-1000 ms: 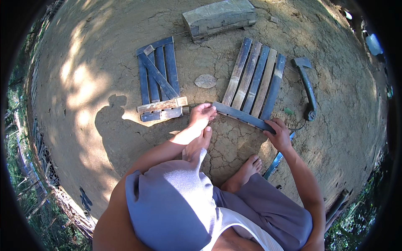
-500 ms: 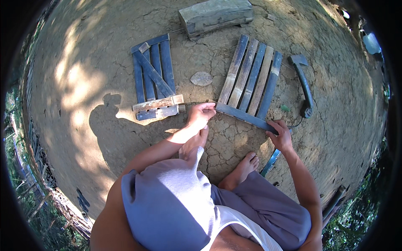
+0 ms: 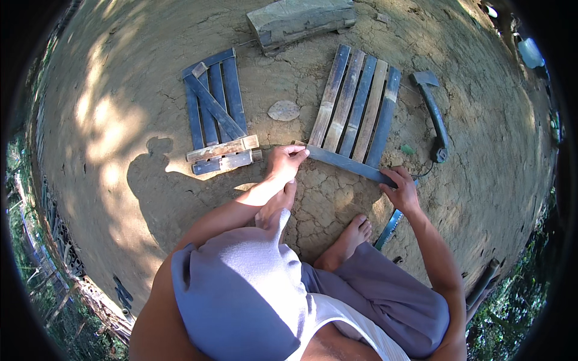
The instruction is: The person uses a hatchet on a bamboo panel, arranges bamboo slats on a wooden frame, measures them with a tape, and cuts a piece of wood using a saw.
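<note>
A dark bamboo cross slat (image 3: 346,163) lies across the near ends of several upright bamboo slats (image 3: 352,108), which are set side by side with gaps. My left hand (image 3: 285,163) pinches the cross slat's left end between thumb and fingers. At its right end, my right hand (image 3: 402,190) grips with the fingers over the top and the thumb on the near side. To the left lies a smaller bamboo slat frame (image 3: 224,90), with a diagonal piece across it and a pale crosspiece (image 3: 223,148) at its near end.
A hatchet (image 3: 435,117) with a dark handle lies right of the slats. A saw blade (image 3: 390,227) rests beneath my right forearm, near my bare foot (image 3: 346,245). A squared wooden block (image 3: 301,24) lies at the far side, and a dry leaf (image 3: 283,110) between the two frames.
The view has shifted slightly, so the ground things appear a little further left and up. Both hands keep their places at the cross slat's ends.
</note>
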{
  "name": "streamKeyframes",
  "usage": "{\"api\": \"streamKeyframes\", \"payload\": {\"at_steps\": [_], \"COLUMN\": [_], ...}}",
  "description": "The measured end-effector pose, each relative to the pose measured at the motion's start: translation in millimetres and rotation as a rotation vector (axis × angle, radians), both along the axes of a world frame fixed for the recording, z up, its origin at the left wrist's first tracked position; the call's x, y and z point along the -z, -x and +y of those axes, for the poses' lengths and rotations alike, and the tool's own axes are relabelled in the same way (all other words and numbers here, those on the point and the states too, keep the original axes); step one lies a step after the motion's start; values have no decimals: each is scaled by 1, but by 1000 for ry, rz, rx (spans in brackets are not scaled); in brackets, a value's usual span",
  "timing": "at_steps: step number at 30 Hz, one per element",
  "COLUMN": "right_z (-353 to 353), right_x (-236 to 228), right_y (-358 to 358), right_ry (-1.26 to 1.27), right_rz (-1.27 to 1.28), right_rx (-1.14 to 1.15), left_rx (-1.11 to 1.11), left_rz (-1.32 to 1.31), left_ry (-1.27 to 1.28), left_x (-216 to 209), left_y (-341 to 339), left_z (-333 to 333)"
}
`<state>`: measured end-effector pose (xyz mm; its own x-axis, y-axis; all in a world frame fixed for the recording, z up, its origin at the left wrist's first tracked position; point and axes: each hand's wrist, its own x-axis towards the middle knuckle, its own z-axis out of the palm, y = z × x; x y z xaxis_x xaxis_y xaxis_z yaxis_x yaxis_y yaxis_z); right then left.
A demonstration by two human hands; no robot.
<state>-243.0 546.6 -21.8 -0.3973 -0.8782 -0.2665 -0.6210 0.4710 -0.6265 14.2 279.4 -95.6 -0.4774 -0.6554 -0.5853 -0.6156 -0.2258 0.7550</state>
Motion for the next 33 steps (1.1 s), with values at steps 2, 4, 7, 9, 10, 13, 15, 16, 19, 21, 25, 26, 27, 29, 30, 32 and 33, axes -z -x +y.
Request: {"api": "streamKeyframes", "payload": {"at_steps": [2, 4, 7, 9, 10, 13, 15, 16, 19, 21, 25, 26, 27, 29, 30, 32, 33], "right_z": [4, 3, -3, -4, -4, -2, 2, 2, 1, 0, 0, 0, 1, 0, 0, 0, 0], "right_x": [0, 0, -1, -2, -1, -1, 4, 6, 6, 3, 5, 5, 5, 5, 5, 5, 4], "right_y": [4, 6, 10, 12, 13, 14, 12, 10, 11, 10, 9, 10, 10, 10, 10, 10, 11], "right_ry": [-2, -9, -16, -38, -25, -14, -14, -13, -8, -24, -11, -11, -12, -9, -7, -12, -18], "right_rz": [19, 42, 42, 24, 19, -4, 11, 18, 9, 10, 22, 22, 22, 25, 27, 28, 27], "right_rx": [0, -9, -11, 0, -1, -8, -8, -9, -17, -4, -3, -6, -10, -17, -20, -21, -21], "left_rx": [9, -2, -15, -32, -30, -51, -71, -71, -74, -75, -72, -71, -71, -78, -82, -85, -86], "left_rz": [27, 31, 50, 61, 73, 76, 61, 64, 66, 61, 85, 78, 72, 81, 85, 78, 75], "left_ry": [-7, -39, -79, -112, -115, -147, -137, -137, -138, -137, -145, -145, -144, -152, -156, -158, -159], "left_x": [4, 7, 11, 14, 13, 11, 8, 8, 7, 5, 10, 10, 9, 8, 8, 4, 2], "left_y": [5, 3, 1, 0, -1, 1, 3, 3, 3, 4, 1, 1, 1, 1, 1, 2, 3], "left_z": [2, 2, 0, -1, -2, -2, 0, -1, -1, -1, -2, -2, -2, -2, -2, -1, -1]}}
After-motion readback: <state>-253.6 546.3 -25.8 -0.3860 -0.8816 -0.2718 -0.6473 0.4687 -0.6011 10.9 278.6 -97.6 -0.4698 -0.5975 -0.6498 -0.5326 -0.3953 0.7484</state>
